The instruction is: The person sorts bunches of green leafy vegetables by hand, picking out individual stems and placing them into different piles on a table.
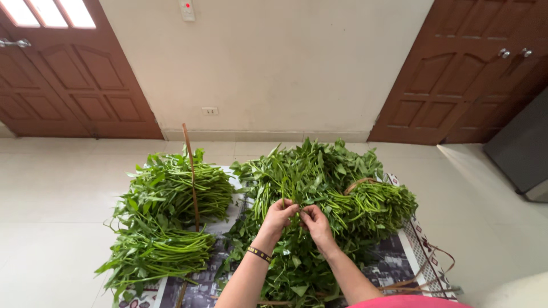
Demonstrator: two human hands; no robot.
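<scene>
Pinching one thin green stem, left hand and right hand meet over leafy greens.

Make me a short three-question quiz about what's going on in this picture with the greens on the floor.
1. True or false: both hands, the left hand and the right hand, are at the big pile of greens.
2. Which hand's wrist wears the dark wristband? A. left B. right C. neither
3. Fill in: the separate bundles of greens lie to the person's ____ of the big pile.

Key
1. True. Both pinch at stems in the middle of the pile.
2. A. The band is on the left wrist.
3. Left. They lie on the printed mat, with a thin brown stick across them.
</scene>
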